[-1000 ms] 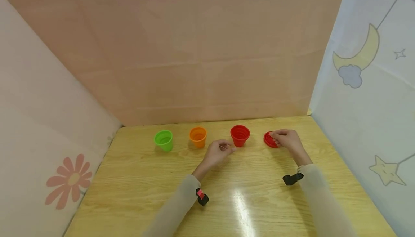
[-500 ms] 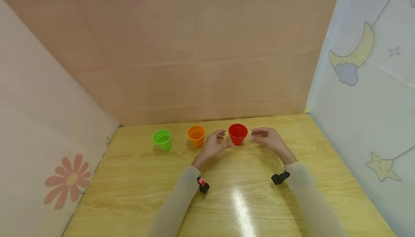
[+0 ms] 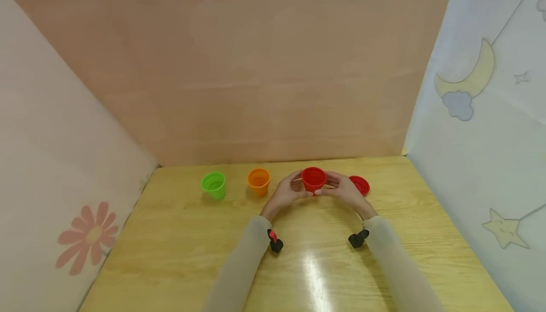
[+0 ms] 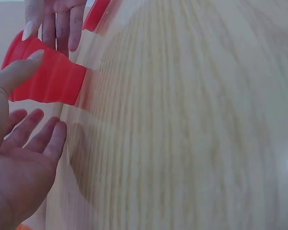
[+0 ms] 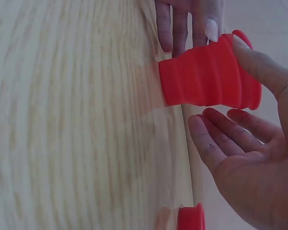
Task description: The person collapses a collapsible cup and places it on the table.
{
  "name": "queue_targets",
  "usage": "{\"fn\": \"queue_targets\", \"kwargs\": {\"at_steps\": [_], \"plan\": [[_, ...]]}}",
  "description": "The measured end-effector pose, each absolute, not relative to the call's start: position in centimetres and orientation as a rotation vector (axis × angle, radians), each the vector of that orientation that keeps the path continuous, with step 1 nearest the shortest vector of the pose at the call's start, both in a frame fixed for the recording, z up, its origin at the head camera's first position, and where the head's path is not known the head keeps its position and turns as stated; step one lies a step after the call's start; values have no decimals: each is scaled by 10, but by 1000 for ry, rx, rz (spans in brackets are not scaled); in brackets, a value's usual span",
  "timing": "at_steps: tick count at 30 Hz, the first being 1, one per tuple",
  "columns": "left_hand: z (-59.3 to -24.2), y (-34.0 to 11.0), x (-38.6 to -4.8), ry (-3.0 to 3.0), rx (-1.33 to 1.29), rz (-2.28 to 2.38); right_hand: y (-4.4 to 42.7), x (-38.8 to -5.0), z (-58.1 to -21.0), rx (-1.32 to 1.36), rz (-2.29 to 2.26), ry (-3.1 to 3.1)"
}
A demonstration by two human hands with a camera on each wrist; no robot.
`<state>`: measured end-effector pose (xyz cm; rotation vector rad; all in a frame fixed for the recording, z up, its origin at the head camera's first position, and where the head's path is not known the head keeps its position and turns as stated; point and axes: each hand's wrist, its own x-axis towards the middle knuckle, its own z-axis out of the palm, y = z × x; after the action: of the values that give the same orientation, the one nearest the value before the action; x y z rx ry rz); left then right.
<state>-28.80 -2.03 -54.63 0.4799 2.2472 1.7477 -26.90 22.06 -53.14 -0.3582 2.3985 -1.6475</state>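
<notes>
A red ribbed collapsible cup (image 3: 314,178) stands upright on the table between my two hands, mouth up. My left hand (image 3: 286,193) curves round its left side, thumb at the near side of the cup. Opposite it, my right hand (image 3: 344,192) curves round the right side in the same way. In the right wrist view the cup (image 5: 206,74) has the right thumb against its upper wall, while the other fingers lie close beside it. A flat red ringed disc (image 3: 361,185), like a folded cup, lies just right of my right hand, partly hidden by it.
An orange cup (image 3: 258,182) and a green cup (image 3: 213,185) stand upright in a row to the left. Behind them the wooden table (image 3: 179,236) ends at a tan back sheet (image 3: 256,89). Printed panels flank both sides.
My right hand has left the flat red disc and moved left to the red cup. My left hand has come in to the cup's left side. The orange and green cups stay put.
</notes>
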Motion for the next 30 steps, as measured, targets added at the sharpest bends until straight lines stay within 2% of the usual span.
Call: {"fn": "queue_targets", "kwargs": {"at_steps": [17, 30], "plan": [[-545, -26, -283, 2225, 480, 1813, 211, -266, -531, -349, -1690, 2408], [-526, -42, -254, 2244, 515, 1820, 202, -241, -514, -385, -1675, 2445]]}}
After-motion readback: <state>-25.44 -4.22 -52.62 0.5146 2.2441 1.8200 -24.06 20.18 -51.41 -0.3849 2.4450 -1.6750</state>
